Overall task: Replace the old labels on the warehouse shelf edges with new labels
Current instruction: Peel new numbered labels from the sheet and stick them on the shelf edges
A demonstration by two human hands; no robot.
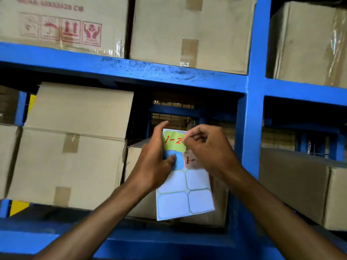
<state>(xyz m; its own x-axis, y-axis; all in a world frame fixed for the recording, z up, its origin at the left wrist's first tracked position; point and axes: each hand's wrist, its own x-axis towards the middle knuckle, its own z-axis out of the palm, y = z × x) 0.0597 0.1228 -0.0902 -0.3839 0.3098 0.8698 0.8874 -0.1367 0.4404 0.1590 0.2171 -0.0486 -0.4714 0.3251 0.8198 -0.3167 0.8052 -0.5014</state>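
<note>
Left hand (155,162) grips white label sheet (185,196) before blue steel shelf beam (131,69). Right hand (208,147) fingers pinch, apparently, the yellow-green "1-2" label (173,141) at sheet top.

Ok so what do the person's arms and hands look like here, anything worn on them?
Both forearms are bare as far as the picture shows them, with no sleeves in view. The left hand and the right hand wear no gloves, and I can see no watch, ring or wristband on either.
</note>
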